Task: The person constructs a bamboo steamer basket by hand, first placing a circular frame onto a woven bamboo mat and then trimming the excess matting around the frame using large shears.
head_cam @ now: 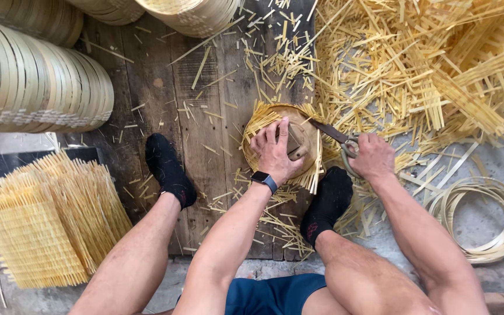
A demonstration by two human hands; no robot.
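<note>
Hands: left hand [273, 150] pressed flat on a small block atop the round woven bamboo piece [284, 146] on the plank floor [164, 87]; right hand [372, 156] clenched on the shears [336, 139] at its rim. Piece: apparently light, springy, with brittle projecting strips, best gripped from above at centre. Surround: offcut strips [415, 64], woven mats [42, 224], stacked hoops [30, 81].

Your left hand [274, 153] presses matt, pale woven bamboo [275, 125]; your right hand [372, 156] grips dull metal shears [335, 135] over rough, weathered wooden boards [199, 134].
</note>
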